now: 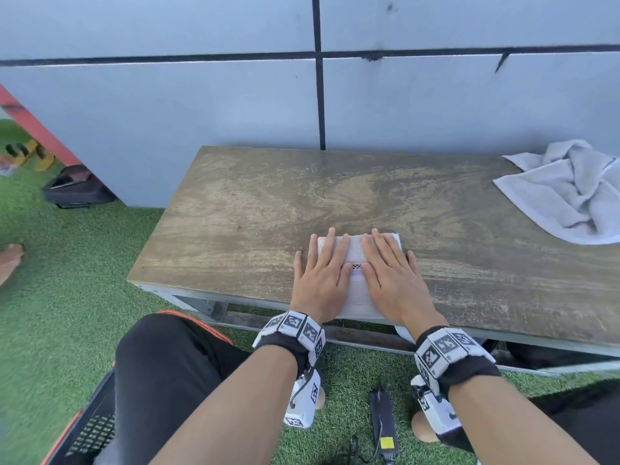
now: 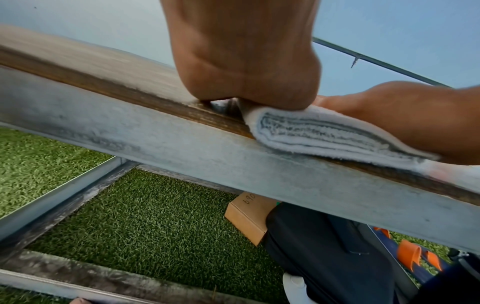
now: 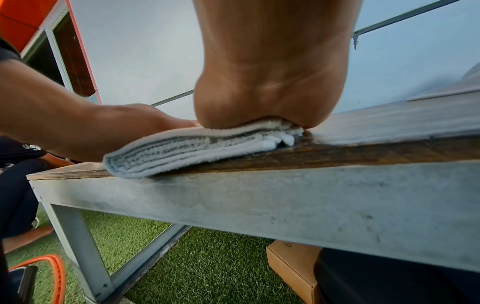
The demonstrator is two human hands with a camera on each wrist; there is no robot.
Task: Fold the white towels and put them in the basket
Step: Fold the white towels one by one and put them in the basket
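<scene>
A white towel (image 1: 356,290), folded small, lies at the near edge of the wooden table (image 1: 255,209). Both hands lie flat on it, fingers straight: my left hand (image 1: 322,273) covers its left half, my right hand (image 1: 389,273) its right half. In the left wrist view the heel of the left hand (image 2: 246,82) presses the folded towel (image 2: 324,135), whose stacked layers show at the table edge. In the right wrist view the right palm (image 3: 267,98) presses down on the folded towel (image 3: 187,150). A dark basket with an orange rim (image 1: 90,427) stands on the grass at lower left.
A crumpled white towel (image 1: 567,193) lies at the table's far right. A grey panelled wall rises behind the table. A cardboard box (image 2: 246,218) and a dark bag (image 2: 324,257) sit beneath the table. A black power adapter (image 1: 384,427) lies on the grass between my arms.
</scene>
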